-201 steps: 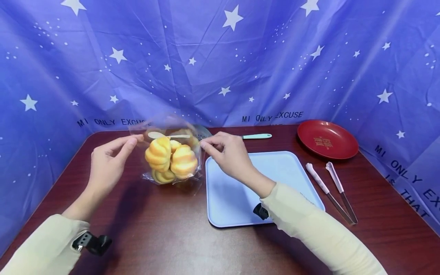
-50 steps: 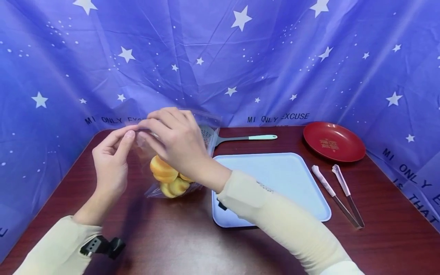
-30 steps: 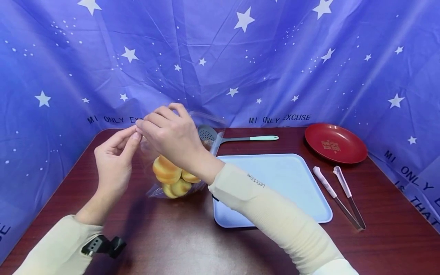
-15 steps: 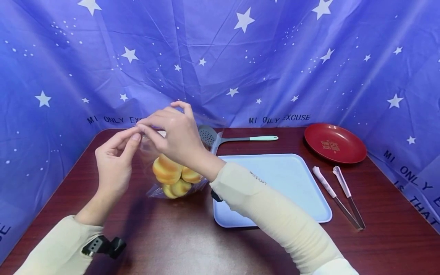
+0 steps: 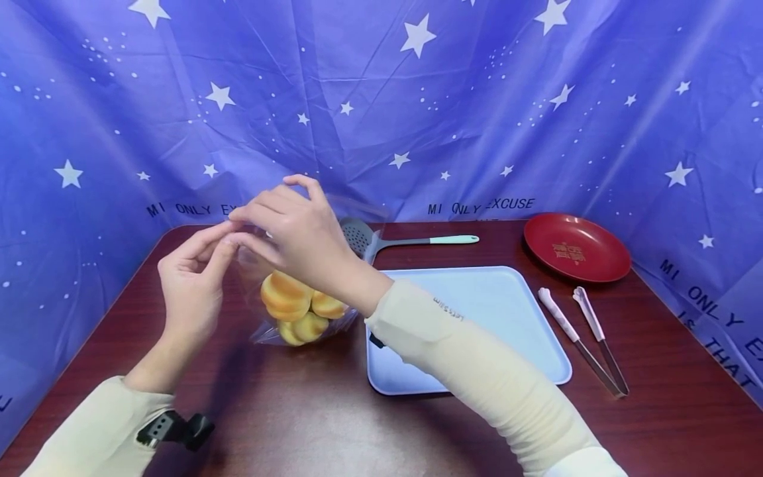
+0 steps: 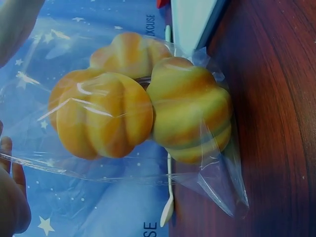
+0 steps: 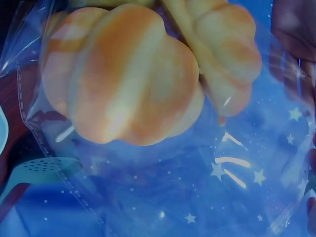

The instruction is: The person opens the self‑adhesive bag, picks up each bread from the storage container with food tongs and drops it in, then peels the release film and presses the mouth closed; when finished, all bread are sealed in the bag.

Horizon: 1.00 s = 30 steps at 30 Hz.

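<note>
A clear plastic bag [image 5: 265, 332] with several ridged golden bread rolls [image 5: 286, 295] in it stands upright on the table, left of the tray. My left hand [image 5: 193, 278] pinches the top left edge of the bag between thumb and fingertips. Reaching across in front of the bag, my right hand [image 5: 304, 232] has its thumb and index finger on that same edge, tips right at the left hand's. Its palm and wrist hide much of the bag's upper part in the head view. Both wrist views show the rolls through the glossy film.
Behind the bag lie a slotted turner [image 5: 357, 236] with a mint handle and a white spoon [image 6: 168, 212]. A pale blue tray [image 5: 477, 298] lies under my right forearm. Tongs with pink handles [image 5: 558, 315] and a red plate [image 5: 577, 246] are farther right. A starry curtain backs the table.
My right hand has moved left from the bag's right top edge to meet my left hand. Lately its thumb and index finger have parted slightly. The rolls stay in the bag.
</note>
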{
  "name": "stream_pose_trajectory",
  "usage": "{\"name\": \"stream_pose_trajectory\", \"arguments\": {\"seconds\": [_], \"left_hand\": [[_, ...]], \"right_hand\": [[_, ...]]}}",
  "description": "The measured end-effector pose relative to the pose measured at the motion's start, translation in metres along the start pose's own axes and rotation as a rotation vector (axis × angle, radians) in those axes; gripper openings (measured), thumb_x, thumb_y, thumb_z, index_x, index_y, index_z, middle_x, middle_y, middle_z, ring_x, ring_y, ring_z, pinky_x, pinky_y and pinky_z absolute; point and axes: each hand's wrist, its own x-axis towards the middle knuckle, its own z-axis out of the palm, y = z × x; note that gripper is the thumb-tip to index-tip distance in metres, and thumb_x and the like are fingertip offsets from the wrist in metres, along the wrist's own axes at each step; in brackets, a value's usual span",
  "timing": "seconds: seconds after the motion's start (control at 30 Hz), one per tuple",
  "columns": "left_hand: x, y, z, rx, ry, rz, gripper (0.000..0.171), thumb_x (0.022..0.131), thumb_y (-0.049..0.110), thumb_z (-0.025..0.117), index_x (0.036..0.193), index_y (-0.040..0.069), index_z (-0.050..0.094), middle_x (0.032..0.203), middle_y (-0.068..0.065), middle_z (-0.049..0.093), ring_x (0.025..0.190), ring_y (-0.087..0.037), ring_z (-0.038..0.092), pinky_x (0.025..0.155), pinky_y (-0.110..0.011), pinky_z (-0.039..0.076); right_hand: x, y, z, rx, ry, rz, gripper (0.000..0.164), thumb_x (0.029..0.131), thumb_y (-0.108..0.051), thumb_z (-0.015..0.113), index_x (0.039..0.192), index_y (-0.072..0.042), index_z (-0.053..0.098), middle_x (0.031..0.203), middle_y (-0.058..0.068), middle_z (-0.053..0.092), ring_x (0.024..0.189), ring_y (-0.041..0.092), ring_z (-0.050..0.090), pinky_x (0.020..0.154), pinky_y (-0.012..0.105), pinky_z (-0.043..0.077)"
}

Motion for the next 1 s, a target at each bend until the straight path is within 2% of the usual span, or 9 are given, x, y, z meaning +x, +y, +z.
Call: {"name": "stream_pose_trajectory", "arguments": {"seconds": [0.2, 0.3, 0.37, 0.5, 0.6, 0.73, 0.83, 1.0], "left_hand": [[-0.001, 0.003, 0.002, 0.087, 0.005, 0.005, 0.017, 0.092, -0.007, 0.068, 0.105, -0.001, 0.078, 0.089, 0.000, 0.078, 0.080, -0.007, 0.071, 0.072, -0.015, 0.053], [0.000, 0.003, 0.002, 0.098, -0.002, 0.006, 0.017, 0.093, -0.006, 0.068, 0.106, -0.001, 0.078, 0.090, 0.001, 0.078, 0.081, -0.006, 0.070, 0.073, -0.015, 0.052], [0.000, 0.003, 0.002, 0.097, -0.003, 0.005, 0.017, 0.094, -0.006, 0.067, 0.106, -0.003, 0.077, 0.091, 0.001, 0.078, 0.082, -0.006, 0.070, 0.074, -0.016, 0.052], [0.000, 0.003, 0.003, 0.082, 0.003, 0.000, 0.016, 0.095, -0.006, 0.066, 0.107, -0.005, 0.076, 0.091, 0.000, 0.078, 0.080, -0.007, 0.071, 0.074, -0.018, 0.053], [0.001, 0.001, 0.003, 0.061, 0.007, -0.006, 0.016, 0.095, -0.006, 0.067, 0.108, -0.007, 0.076, 0.089, -0.001, 0.077, 0.076, -0.008, 0.070, 0.072, -0.018, 0.052], [0.001, -0.001, 0.003, 0.014, 0.025, -0.018, 0.017, 0.094, -0.005, 0.067, 0.109, -0.010, 0.074, 0.085, -0.004, 0.077, 0.074, -0.009, 0.070, 0.070, -0.019, 0.052], [0.001, -0.002, 0.000, -0.039, 0.050, -0.029, 0.017, 0.094, -0.006, 0.067, 0.109, -0.012, 0.073, 0.083, -0.008, 0.077, 0.075, -0.012, 0.073, 0.070, -0.020, 0.054], [0.001, -0.004, -0.006, -0.109, 0.091, -0.033, 0.017, 0.094, -0.009, 0.065, 0.110, -0.014, 0.072, 0.083, -0.010, 0.077, 0.072, -0.014, 0.071, 0.067, -0.021, 0.055]], "right_hand": [[0.001, 0.000, 0.003, -0.181, 0.109, -0.121, 0.022, 0.103, -0.026, 0.060, 0.098, -0.021, 0.080, 0.088, -0.012, 0.074, 0.085, 0.008, 0.066, 0.111, 0.033, 0.036], [0.002, -0.001, 0.002, -0.170, 0.119, -0.111, 0.020, 0.100, -0.022, 0.061, 0.095, -0.019, 0.081, 0.085, -0.010, 0.074, 0.081, 0.009, 0.066, 0.111, 0.034, 0.036], [0.002, -0.003, 0.001, -0.095, 0.096, -0.044, 0.017, 0.098, -0.022, 0.064, 0.096, -0.019, 0.081, 0.087, -0.010, 0.075, 0.082, 0.008, 0.066, 0.111, 0.033, 0.035], [0.004, -0.006, -0.001, 0.134, 0.044, 0.181, 0.013, 0.095, -0.023, 0.070, 0.099, -0.018, 0.082, 0.092, -0.009, 0.077, 0.085, 0.005, 0.068, 0.111, 0.029, 0.032], [0.005, -0.006, -0.002, 0.288, 0.037, 0.337, 0.013, 0.095, -0.022, 0.071, 0.098, -0.017, 0.082, 0.095, -0.008, 0.078, 0.084, 0.001, 0.068, 0.107, 0.023, 0.031], [0.008, 0.000, -0.005, 0.446, 0.091, 0.471, 0.014, 0.094, -0.019, 0.072, 0.099, -0.012, 0.082, 0.093, -0.004, 0.078, 0.077, 0.001, 0.067, 0.088, 0.013, 0.042], [0.009, 0.007, -0.009, 0.511, 0.161, 0.543, 0.015, 0.095, -0.017, 0.071, 0.101, -0.008, 0.081, 0.090, 0.000, 0.078, 0.075, 0.003, 0.067, 0.073, 0.014, 0.048], [0.006, 0.023, -0.020, 0.577, 0.302, 0.680, 0.016, 0.095, -0.018, 0.072, 0.102, -0.006, 0.080, 0.086, 0.002, 0.077, 0.076, 0.006, 0.066, 0.075, 0.019, 0.049]]}}
